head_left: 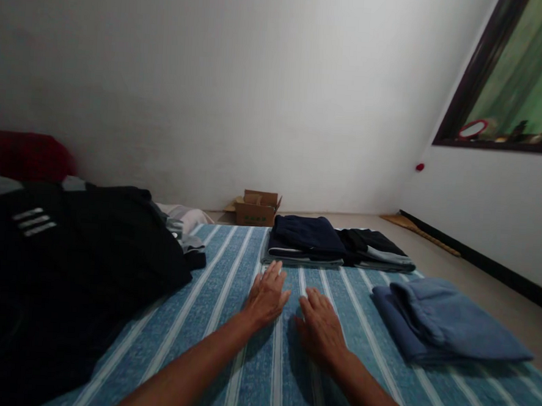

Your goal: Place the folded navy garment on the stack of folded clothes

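left hand point(267, 298) flat, fingers spread, holding nothing | right hand point(321, 328) flat, released | both resting on striped blue sheet point(251, 379) | folded navy stack point(305, 239) just beyond fingertips

Counts: laundry on striped sheet
Two hands point(267, 298) point(321, 328), three folded stacks point(306, 239) point(376, 247) point(438, 320), one dark clothes pile point(75, 246), one cardboard box point(256, 208).

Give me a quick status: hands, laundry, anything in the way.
Left hand and right hand flat and empty on striped mat. Navy folded stack just ahead. Black clothes pile left, blue folded garment right.
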Demonstrator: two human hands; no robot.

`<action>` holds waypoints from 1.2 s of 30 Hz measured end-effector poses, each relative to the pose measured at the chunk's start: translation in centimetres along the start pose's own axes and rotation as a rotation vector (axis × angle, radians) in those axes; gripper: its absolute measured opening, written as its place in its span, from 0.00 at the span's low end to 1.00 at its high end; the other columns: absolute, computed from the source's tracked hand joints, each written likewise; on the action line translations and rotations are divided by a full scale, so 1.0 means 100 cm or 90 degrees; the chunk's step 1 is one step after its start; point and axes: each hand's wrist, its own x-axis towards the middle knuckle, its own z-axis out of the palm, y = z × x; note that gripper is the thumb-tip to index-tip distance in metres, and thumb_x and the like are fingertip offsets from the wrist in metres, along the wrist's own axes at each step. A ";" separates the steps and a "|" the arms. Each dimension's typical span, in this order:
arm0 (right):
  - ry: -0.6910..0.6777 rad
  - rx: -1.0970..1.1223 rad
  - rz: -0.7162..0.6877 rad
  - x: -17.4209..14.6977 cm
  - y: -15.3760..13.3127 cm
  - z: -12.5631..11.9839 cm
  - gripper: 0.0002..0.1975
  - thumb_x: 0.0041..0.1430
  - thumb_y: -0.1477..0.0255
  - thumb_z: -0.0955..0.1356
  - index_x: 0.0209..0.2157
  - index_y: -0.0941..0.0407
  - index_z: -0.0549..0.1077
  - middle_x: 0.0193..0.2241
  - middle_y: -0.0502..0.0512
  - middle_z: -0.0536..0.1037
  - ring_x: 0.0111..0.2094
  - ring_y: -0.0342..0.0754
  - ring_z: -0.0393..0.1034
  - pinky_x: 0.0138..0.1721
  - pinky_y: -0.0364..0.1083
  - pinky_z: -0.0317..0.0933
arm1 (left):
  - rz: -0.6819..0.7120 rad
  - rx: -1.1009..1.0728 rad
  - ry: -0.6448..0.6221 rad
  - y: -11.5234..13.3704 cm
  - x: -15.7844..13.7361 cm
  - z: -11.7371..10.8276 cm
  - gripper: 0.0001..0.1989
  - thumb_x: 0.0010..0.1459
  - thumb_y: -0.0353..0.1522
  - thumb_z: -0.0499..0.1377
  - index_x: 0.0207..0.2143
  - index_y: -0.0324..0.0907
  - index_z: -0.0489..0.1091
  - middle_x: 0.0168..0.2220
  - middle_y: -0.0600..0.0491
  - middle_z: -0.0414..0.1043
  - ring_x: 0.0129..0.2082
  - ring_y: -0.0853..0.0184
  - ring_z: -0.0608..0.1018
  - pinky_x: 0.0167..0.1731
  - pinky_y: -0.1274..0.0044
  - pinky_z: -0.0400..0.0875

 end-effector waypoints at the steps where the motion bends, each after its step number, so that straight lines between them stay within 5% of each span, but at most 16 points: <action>1: 0.000 0.022 0.000 -0.011 -0.008 -0.001 0.16 0.58 0.71 0.64 0.48 0.57 0.69 0.53 0.61 0.67 0.56 0.56 0.58 0.54 0.52 0.54 | 0.002 -0.005 -0.003 0.003 -0.015 -0.005 0.19 0.56 0.32 0.55 0.51 0.36 0.65 0.59 0.40 0.58 0.61 0.56 0.58 0.56 0.63 0.58; 9: 0.061 0.139 0.048 -0.069 -0.079 -0.009 0.14 0.53 0.73 0.66 0.44 0.54 0.71 0.50 0.58 0.71 0.53 0.54 0.62 0.54 0.50 0.55 | -0.073 -0.112 -0.019 0.009 -0.128 -0.019 0.18 0.55 0.31 0.53 0.49 0.39 0.66 0.57 0.41 0.62 0.59 0.55 0.61 0.55 0.60 0.60; 14: 0.049 0.161 0.049 -0.083 -0.119 -0.009 0.13 0.51 0.73 0.67 0.41 0.53 0.72 0.48 0.58 0.72 0.52 0.55 0.63 0.53 0.51 0.56 | -0.107 -0.091 0.000 0.001 -0.169 -0.023 0.18 0.57 0.31 0.50 0.49 0.38 0.67 0.56 0.42 0.63 0.58 0.57 0.63 0.56 0.62 0.60; 23: 0.074 0.173 0.042 -0.101 -0.146 0.012 0.13 0.53 0.76 0.65 0.42 0.53 0.71 0.49 0.57 0.72 0.54 0.54 0.61 0.54 0.54 0.53 | -0.199 -0.027 -0.103 0.010 -0.187 -0.040 0.20 0.58 0.28 0.48 0.51 0.35 0.66 0.57 0.41 0.62 0.60 0.58 0.60 0.58 0.63 0.55; 36: 0.065 0.149 -0.095 -0.107 -0.117 0.035 0.16 0.56 0.68 0.66 0.48 0.50 0.69 0.50 0.57 0.71 0.52 0.55 0.65 0.49 0.51 0.60 | -0.190 -0.053 -0.083 0.010 -0.191 -0.037 0.19 0.57 0.28 0.50 0.50 0.38 0.66 0.56 0.43 0.63 0.59 0.58 0.62 0.58 0.62 0.56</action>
